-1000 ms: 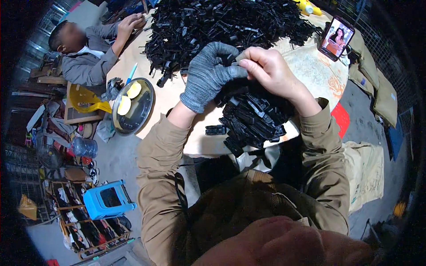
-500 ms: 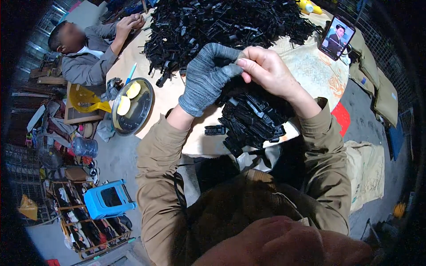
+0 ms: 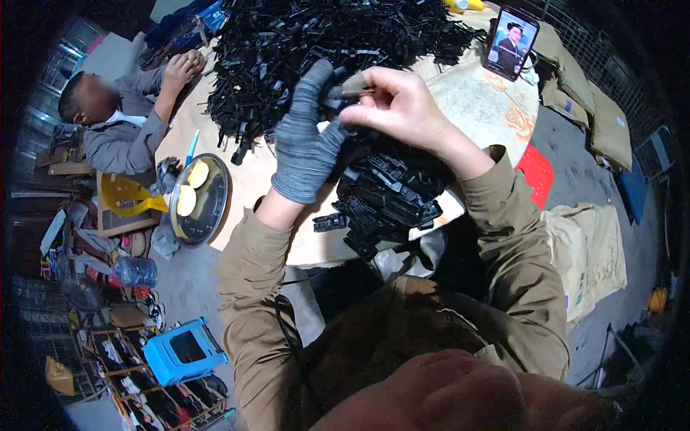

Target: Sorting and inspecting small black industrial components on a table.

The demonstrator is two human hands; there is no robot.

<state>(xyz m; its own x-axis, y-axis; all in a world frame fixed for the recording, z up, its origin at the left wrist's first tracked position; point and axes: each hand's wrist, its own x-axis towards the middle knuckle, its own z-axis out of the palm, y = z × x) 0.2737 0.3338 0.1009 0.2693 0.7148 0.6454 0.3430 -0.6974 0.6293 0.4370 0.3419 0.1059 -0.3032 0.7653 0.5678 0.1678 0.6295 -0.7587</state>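
Observation:
My left hand [image 3: 305, 147], in a grey knitted glove, is raised over the table with its index finger stretched toward the far pile and its thumb apart. Close beside it, my bare right hand [image 3: 402, 108] has its fingers curled in and its thumb pointing left; whatever lies between the fingertips is too small to make out. Below the hands is a heap of black plastic clip-like parts [image 3: 388, 205] at the table's near edge. One loose black part [image 3: 330, 222] lies just left of that heap. Beyond the hands spreads a large pile of similar black pieces [image 3: 266, 57].
A round dark tray [image 3: 203, 233] with yellow-white pieces stands at the table's left edge, next to a yellow scoop-like container [image 3: 122, 194]. A phone [image 3: 510, 43] is propped at the far right. Another person [image 3: 129, 140] sits at the far left. A blue plastic stool [image 3: 185, 352] is on the floor.
My hands have come out of their joined pinch and moved slightly left. The left index finger is now straightened and its thumb is apart. The whole view has shifted a little.

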